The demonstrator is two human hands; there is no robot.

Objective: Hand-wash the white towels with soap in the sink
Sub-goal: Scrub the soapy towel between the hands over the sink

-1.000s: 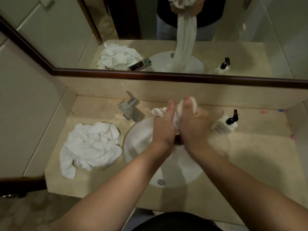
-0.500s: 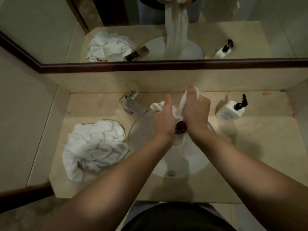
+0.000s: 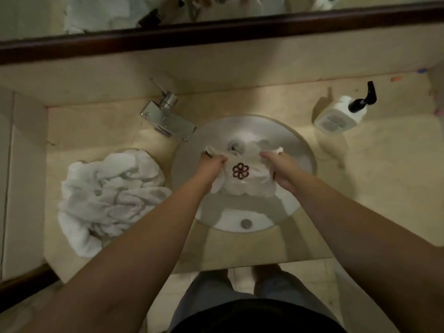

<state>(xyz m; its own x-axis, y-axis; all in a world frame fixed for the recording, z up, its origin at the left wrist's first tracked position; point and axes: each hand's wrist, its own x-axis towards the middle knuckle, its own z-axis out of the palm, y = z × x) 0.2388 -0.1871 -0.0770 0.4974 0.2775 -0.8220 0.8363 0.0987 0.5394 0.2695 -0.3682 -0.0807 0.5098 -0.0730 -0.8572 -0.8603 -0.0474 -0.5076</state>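
Both hands' fingers (image 3: 219, 160) around towel (image 3: 247, 181)

Fingertips of the left hand (image 3: 211, 168) and right hand (image 3: 278, 170) are buried in folds of the white towel (image 3: 247, 186), hiding the grip beneath. The towel covers the sink (image 3: 187, 164) bowl under and between the hands, half-masking the drain beyond them. Far beyond the hands, the mirror (image 3: 120, 13) is cut by the top edge; its reflections are blurred. The soap bottle (image 3: 338, 116) label, right of the right hand, is unreadable.
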